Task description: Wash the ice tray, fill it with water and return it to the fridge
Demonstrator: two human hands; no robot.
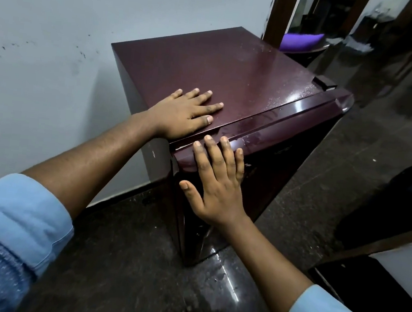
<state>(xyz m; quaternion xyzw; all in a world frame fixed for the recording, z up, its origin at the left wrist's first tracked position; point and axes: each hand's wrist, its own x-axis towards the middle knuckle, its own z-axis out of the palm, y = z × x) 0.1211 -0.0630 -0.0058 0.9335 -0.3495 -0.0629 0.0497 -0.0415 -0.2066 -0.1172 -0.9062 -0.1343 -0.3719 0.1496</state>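
A small maroon fridge (234,67) stands against a pale wall, its door (293,114) closed, with water drops on the top. My left hand (186,114) lies flat on the fridge top near its front left corner, fingers straight. My right hand (218,182) presses flat against the top left part of the door, fingertips reaching the door's upper edge. The ice tray is not in view.
A pale wall (57,64) runs along the left. The dark stone floor (125,261) looks wet below the fridge. A doorway with a wooden frame (278,13) and a purple cushion (301,40) lies behind. Dark furniture (392,213) stands at the right.
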